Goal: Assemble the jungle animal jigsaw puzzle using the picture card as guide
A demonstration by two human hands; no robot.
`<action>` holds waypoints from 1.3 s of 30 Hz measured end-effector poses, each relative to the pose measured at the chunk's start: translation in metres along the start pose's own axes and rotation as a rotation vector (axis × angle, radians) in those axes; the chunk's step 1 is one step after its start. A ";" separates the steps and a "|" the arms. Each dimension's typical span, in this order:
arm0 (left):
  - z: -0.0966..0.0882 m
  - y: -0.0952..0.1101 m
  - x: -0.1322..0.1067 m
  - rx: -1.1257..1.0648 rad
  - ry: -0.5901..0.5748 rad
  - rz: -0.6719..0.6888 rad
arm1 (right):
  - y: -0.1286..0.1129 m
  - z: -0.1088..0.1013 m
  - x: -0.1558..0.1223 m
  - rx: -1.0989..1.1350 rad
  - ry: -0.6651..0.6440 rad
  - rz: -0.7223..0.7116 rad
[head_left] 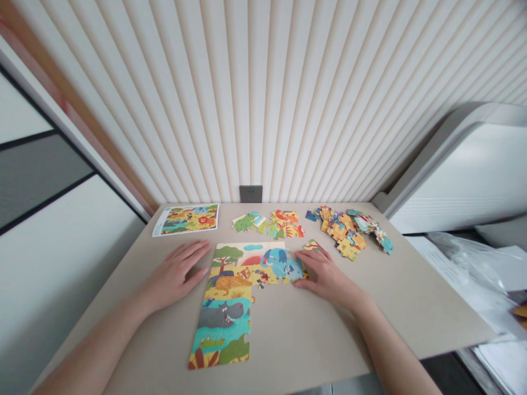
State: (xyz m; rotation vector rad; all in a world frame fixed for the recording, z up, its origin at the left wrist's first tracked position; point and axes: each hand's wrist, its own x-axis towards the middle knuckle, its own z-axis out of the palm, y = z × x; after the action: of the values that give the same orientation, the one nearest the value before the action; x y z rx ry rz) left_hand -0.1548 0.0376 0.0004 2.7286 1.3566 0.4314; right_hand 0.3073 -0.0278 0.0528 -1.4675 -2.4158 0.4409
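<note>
Jigsaw puzzle (222, 315) L-shaped (elephant, hippo, leopard); inner edge ragged

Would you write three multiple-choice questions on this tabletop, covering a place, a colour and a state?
1. Where is the printed picture sheet? A) the table's far left B) the table's near right C) under the puzzle
2. What colour is the puzzle's elephant? A) red B) blue C) green
3. How is the right hand? A) lifting a piece B) resting on the puzzle C) clenched
Answers: 1 A, it lies at the far left corner; 2 B, its body is blue; 3 B, its fingers lie on the pieces.
</note>
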 end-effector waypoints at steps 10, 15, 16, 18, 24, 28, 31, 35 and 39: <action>-0.003 -0.004 -0.001 0.004 -0.094 0.036 | 0.004 -0.011 -0.006 0.017 -0.037 0.007; -0.005 -0.001 0.000 -0.009 -0.095 0.026 | 0.002 -0.010 -0.005 -0.008 -0.043 0.001; -0.005 -0.001 0.000 -0.007 -0.097 0.023 | 0.001 -0.010 -0.005 -0.013 -0.048 -0.004; -0.005 -0.001 -0.001 -0.006 -0.098 0.021 | 0.001 -0.010 -0.005 -0.020 -0.059 -0.018; -0.002 -0.004 -0.001 -0.029 -0.072 0.034 | 0.011 -0.010 -0.008 -0.031 0.016 0.012; -0.002 -0.004 -0.001 -0.028 -0.085 0.039 | 0.010 -0.009 -0.008 -0.041 0.095 0.016; -0.002 -0.003 -0.001 -0.026 -0.086 0.033 | -0.003 -0.008 -0.004 -0.050 0.109 -0.071; -0.003 -0.001 -0.001 -0.019 -0.092 0.019 | -0.019 -0.008 -0.001 -0.122 0.026 -0.169; -0.003 -0.001 -0.001 -0.009 -0.101 0.022 | -0.024 -0.006 -0.001 -0.167 -0.001 -0.171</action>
State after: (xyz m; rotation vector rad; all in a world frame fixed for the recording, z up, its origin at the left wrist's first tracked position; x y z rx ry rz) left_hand -0.1567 0.0369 0.0026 2.7194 1.2988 0.2964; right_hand 0.2904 -0.0386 0.0684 -1.3065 -2.6063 0.2071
